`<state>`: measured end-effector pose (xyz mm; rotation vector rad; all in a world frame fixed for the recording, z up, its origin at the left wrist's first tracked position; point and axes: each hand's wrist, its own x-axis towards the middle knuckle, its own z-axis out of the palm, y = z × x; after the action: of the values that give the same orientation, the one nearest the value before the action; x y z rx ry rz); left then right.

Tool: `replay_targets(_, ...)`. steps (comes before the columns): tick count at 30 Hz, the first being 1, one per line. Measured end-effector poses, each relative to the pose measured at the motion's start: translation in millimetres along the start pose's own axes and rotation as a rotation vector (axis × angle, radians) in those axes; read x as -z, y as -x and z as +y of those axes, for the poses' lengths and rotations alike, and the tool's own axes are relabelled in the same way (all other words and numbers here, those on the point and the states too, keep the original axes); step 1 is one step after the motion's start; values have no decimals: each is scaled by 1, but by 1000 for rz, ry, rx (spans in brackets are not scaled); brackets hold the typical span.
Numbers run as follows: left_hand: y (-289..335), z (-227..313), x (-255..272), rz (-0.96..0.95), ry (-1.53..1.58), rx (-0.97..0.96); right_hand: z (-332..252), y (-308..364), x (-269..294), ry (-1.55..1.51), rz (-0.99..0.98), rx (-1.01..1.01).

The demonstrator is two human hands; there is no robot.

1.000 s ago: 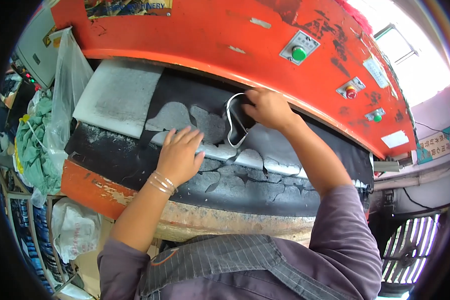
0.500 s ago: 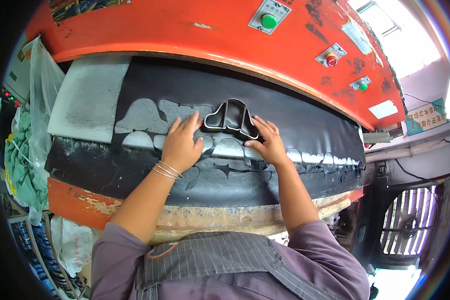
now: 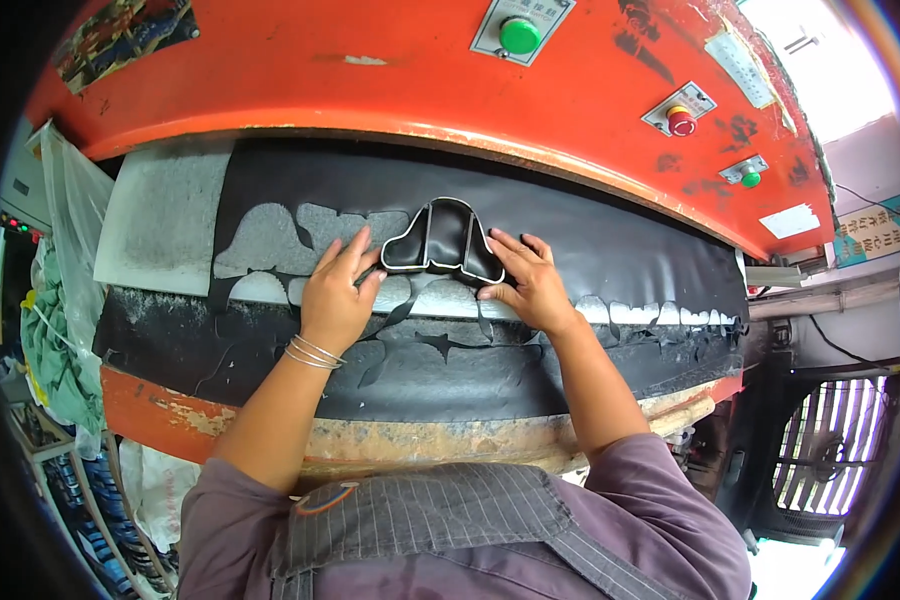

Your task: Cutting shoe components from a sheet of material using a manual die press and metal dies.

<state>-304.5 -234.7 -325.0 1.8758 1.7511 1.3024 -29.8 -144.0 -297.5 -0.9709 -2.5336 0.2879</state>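
Note:
A metal cutting die (image 3: pixel 445 238), a bell-shaped frame with inner dividers, lies on a black sheet (image 3: pixel 610 235) that looks like leather or a synthetic. My right hand (image 3: pixel 532 285) grips the die's right end, fingers along its upper side and thumb at the lower corner. Beside the left end, my left hand (image 3: pixel 338 300) has its fingers spread, the fingertips and thumb at or very close to the rim. Rounded cut-outs in the sheet, left of and below the die, show a pale cutting board (image 3: pixel 160 225).
An orange machine beam (image 3: pixel 370 80) spans the far side, with a large green button (image 3: pixel 520 36), a red button (image 3: pixel 681 121) and a small green button (image 3: pixel 750 176). A wooden edge (image 3: pixel 420 440) runs along my side. Plastic bags (image 3: pixel 65 330) hang at left; a fan (image 3: pixel 820 450) stands at right.
The die has turned slightly and shifted a little left across the sheet. My left hand's fingers have drawn back from its left end. My right hand stays at the right end.

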Motion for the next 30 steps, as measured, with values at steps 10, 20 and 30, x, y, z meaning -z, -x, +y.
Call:
replay_targets(10, -10, 20, 11, 17, -39, 19, -4, -2, 24, -57, 105, -46)
replay_targets(20, -110, 177, 30, 467, -196, -753, 133, 28, 250, 237, 1498, -423)
replay_targets(30, 39, 127, 45, -428, -278, 10, -42, 96, 105, -245, 129, -204)
